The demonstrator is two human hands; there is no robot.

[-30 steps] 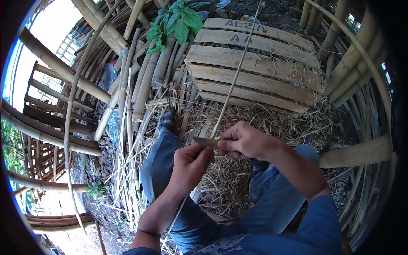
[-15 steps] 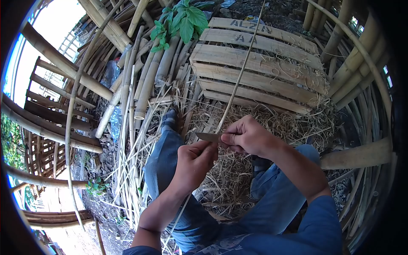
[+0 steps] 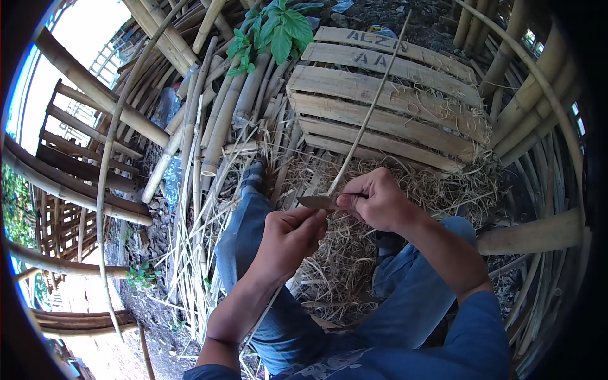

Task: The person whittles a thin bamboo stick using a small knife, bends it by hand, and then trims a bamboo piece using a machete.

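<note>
My right hand [image 3: 377,201] is closed around a small knife, its blade [image 3: 315,202] pointing left and lying across a long, thin bamboo strip [image 3: 373,104]. From the knife the strip runs away from me, over the slatted crate. My left hand [image 3: 288,239] pinches the near part of the strip just below the blade, thumb against the bent fingers. A thin tail of it shows beneath my left wrist, toward the lower left. The knife's handle is mostly hidden in my right fist.
A wooden slatted crate [image 3: 392,95] stands ahead, with curly shavings [image 3: 335,272] around it and between my legs. Split strips [image 3: 190,253] and bamboo poles [image 3: 221,123] lie to the left. A thick bamboo pole [image 3: 532,230] juts in from the right. A leafy plant [image 3: 278,31] grows behind.
The strip's far end has swung to the right and come nearer, so its tip now shows. My right hand and the knife have shifted slightly right; my left hand still pinches the strip.
</note>
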